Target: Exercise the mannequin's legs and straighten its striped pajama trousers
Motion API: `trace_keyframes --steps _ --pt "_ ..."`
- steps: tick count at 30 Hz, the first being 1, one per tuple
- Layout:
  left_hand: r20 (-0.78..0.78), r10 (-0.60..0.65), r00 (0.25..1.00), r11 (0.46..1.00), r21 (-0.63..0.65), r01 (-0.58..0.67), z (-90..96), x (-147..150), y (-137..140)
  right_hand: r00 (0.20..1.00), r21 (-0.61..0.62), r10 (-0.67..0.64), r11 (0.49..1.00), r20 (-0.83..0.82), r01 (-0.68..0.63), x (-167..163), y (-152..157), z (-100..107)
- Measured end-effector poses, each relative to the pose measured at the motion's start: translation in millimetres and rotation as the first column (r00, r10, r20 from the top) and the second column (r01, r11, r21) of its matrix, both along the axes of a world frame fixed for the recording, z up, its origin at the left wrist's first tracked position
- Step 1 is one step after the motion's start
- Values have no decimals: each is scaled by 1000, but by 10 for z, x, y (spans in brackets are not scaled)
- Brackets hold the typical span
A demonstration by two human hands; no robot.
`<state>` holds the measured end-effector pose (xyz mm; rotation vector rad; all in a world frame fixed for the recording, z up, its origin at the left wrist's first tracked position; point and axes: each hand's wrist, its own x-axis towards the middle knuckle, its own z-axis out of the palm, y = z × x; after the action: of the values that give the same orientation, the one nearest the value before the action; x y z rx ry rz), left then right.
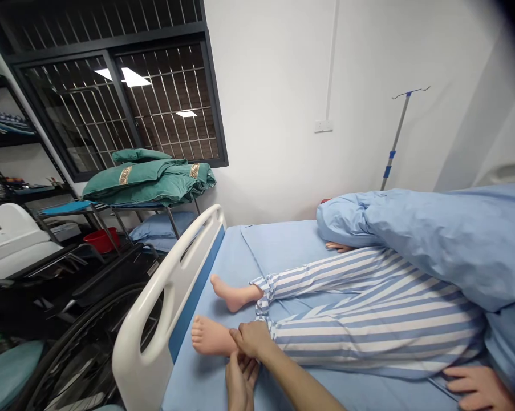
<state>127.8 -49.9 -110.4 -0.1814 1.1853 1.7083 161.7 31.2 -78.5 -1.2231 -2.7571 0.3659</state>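
A manikin with bare feet and blue-and-white striped pyjama trousers (368, 337) lies on the bed. My right hand (254, 338) reaches over the ankle of its near leg, fingers wrapped on it from above, beside the gathered cuff. Just below, my left hand (241, 378) is turned palm up with its fingers apart, its thumb close to the heel of the near foot (213, 335); whether it bears any weight I cannot tell. The far foot (235, 294) rests on the sheet, apart from my hands. A blue quilt (432, 245) is pushed up over the manikin's upper body.
A white footboard (131, 337) closes the bed's left end. Beyond it stand a wheelchair (94, 342), a red basin (101, 240) and green folded bedding (154, 180) under the barred window. An IV pole (396, 140) rises behind the bed. One manikin hand (475, 388) lies at lower right.
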Motion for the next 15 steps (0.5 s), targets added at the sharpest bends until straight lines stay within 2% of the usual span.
trace_keyframes --steps 3,6,10,15 --pt "113 36 993 998 -54 -30 -26 -4 37 998 45 59 997 35 -60 106 18 16" --pt "79 38 996 997 -73 -32 -21 -96 82 991 52 120 991 60 -123 130 27 50" --pt "66 75 995 996 -58 -72 17 -134 141 980 -25 150 989 132 -148 28 43 74" --pt "-31 155 987 988 26 -154 -10 -51 130 994 -93 107 990 28 -104 -161 95 13"
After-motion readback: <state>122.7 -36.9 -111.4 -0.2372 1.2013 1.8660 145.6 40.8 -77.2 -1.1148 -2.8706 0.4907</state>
